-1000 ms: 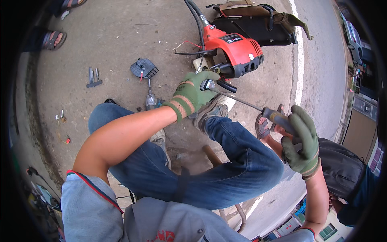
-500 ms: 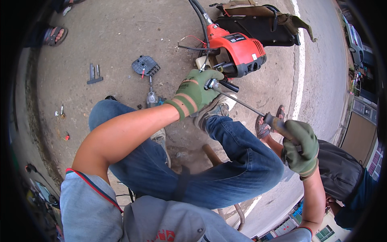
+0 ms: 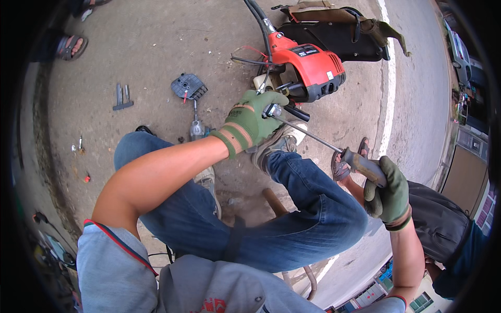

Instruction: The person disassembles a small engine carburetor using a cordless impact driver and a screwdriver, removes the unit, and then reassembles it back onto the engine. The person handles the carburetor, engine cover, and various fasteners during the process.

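Note:
My left hand (image 3: 255, 117), in a green knit glove, is closed around a small silver-and-black metal part (image 3: 272, 110) in front of the engine. A thin cable (image 3: 265, 82) runs down to this hand from the red brushcutter engine (image 3: 308, 65). The long shaft of a screwdriver (image 3: 313, 136) reaches that part, its tip hidden or too small to make out. Gripping the rear end of the screwdriver's handle is my right hand (image 3: 391, 193), also gloved, with fingers bent. A black tube (image 3: 297, 112) sticks out beside my left fingers.
A dark cover (image 3: 189, 86) and a power tool (image 3: 197, 128) lie on the ground. Farther left rests a T-shaped metal tool (image 3: 123, 101). Behind the engine is a black padded harness (image 3: 334, 39). A person's sandalled feet (image 3: 342, 166) and black bag (image 3: 436, 216) are close at my right.
My right hand has shifted on the handle toward its end, so more of the handle shows. The left hand stays almost where it was, still on the metal part.

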Demonstrator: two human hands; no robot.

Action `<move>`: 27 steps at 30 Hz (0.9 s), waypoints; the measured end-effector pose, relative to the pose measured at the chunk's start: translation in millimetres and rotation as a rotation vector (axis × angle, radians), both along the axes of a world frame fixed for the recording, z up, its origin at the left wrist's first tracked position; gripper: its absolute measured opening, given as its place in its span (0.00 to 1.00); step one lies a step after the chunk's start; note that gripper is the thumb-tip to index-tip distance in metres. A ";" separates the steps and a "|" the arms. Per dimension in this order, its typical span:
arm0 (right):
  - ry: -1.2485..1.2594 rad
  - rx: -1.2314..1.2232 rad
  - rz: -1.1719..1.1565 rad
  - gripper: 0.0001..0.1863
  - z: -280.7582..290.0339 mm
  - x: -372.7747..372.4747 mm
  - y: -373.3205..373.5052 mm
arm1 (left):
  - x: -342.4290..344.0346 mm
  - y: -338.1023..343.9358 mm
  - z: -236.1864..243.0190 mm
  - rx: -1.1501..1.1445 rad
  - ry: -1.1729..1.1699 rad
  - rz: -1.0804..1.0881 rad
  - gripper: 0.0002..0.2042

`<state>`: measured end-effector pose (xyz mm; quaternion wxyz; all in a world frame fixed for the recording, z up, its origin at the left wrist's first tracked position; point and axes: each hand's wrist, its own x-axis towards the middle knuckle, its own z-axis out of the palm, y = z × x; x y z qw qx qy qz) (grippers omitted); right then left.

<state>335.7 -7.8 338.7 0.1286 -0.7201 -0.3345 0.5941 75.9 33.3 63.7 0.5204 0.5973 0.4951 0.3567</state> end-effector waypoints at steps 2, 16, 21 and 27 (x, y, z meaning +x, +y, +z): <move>0.159 -0.045 -0.111 0.22 -12.2 12.8 0.6 | -2.7 -2.5 0.1 -0.035 -0.015 -0.003 0.17; -0.024 0.128 0.161 0.24 0.7 0.9 8.3 | -0.9 1.2 5.7 -0.040 0.031 0.001 0.18; -0.592 0.983 1.141 0.23 -10.1 13.0 3.1 | 5.7 2.9 -9.9 -0.086 -0.154 -0.016 0.19; 0.069 0.048 -0.032 0.23 -12.7 17.1 -1.6 | 1.6 0.7 1.5 0.259 0.071 0.073 0.18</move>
